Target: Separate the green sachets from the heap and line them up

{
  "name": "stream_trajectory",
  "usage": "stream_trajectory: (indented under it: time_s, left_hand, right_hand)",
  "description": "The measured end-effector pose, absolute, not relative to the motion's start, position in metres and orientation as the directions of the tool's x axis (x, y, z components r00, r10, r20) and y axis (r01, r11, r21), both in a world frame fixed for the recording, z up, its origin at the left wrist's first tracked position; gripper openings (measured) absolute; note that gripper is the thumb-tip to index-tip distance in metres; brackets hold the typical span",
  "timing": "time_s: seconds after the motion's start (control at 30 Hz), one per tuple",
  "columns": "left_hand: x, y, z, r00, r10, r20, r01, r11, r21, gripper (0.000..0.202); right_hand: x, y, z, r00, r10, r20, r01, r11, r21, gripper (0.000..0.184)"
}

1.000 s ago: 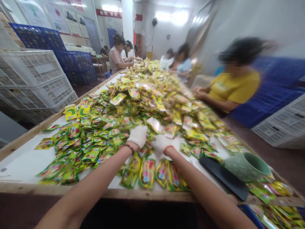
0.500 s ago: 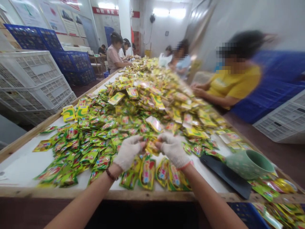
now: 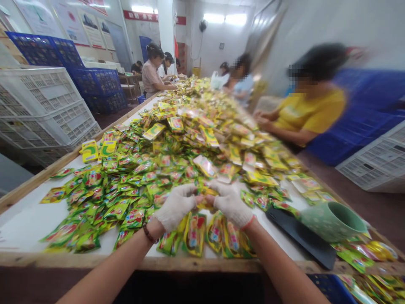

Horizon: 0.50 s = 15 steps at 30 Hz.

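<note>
My left hand (image 3: 177, 206), in a white fingerless-tipped glove, has thumb and fingers pinched on one side of a small yellow-green packet (image 3: 207, 195). On its other side my right hand (image 3: 233, 204), gloved alike, pinches too; much of the packet is hidden by the fingers and blurred. Just below the hands, several printed packets (image 3: 194, 233) lie side by side near the table's front edge. A heap of green packets (image 3: 117, 209) spreads to the left of my left hand. Yellow boxes or cards (image 3: 205, 165) are piled beyond both hands.
On the right, a green speckled cup (image 3: 319, 219) lies tipped beside a dark flat case (image 3: 300, 234). A wooden rim (image 3: 126, 260) edges the table. White crates (image 3: 41, 97) and blue crates (image 3: 98, 84) stand left. A person in a yellow top (image 3: 311, 109) works at the right side.
My hands have come slightly lower and closer together around the packet. The view has shifted a little; the heap and cup stay put on the table.
</note>
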<state>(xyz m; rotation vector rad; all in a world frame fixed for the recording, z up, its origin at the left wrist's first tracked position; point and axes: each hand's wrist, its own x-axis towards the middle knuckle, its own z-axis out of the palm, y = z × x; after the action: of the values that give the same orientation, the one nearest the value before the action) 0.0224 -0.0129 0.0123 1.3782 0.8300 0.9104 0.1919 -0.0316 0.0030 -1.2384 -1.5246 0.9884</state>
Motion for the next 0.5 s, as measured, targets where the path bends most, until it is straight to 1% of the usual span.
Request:
stream_trajectory:
  time_s: [0.03,0.07,0.17,0.23,0.33,0.43,0.5]
  left_hand:
    - [0.027,-0.009,0.011,0.415,0.909,0.039,-0.035,-0.027,0.999,0.039]
    - [0.030,-0.004,0.010,0.386,0.921,0.048,-0.024,-0.043,0.999,0.042]
    - [0.039,0.009,0.003,0.269,0.957,0.108,0.000,-0.112,0.994,0.046]
    - [0.041,0.015,-0.001,0.220,0.967,0.127,-0.018,-0.126,0.992,0.043]
    - [0.040,0.019,-0.006,0.197,0.976,0.093,-0.092,-0.076,0.993,0.045]
    - [0.034,0.022,-0.010,0.186,0.981,0.046,-0.186,-0.011,0.982,0.054]
    - [0.032,0.024,-0.010,0.201,0.977,0.066,-0.222,-0.020,0.975,0.056]
  right_hand:
    - [0.196,-0.025,0.005,-0.070,0.989,0.127,0.286,0.142,-0.948,0.032]
    - [0.201,-0.017,0.009,-0.016,0.994,0.111,0.340,0.110,-0.934,0.029]
    - [0.214,0.019,0.019,0.160,0.978,0.134,0.533,0.029,-0.846,0.027]
    - [0.220,0.045,0.024,0.195,0.970,0.143,0.609,-0.006,-0.793,0.026]
    - [0.220,0.073,0.027,0.143,0.977,0.157,0.664,0.023,-0.747,0.020]
    - [0.210,0.071,0.026,0.069,0.980,0.189,0.713,0.084,-0.696,0.017]
    - [0.200,0.053,0.024,0.018,0.962,0.272,0.749,0.167,-0.641,0.021]
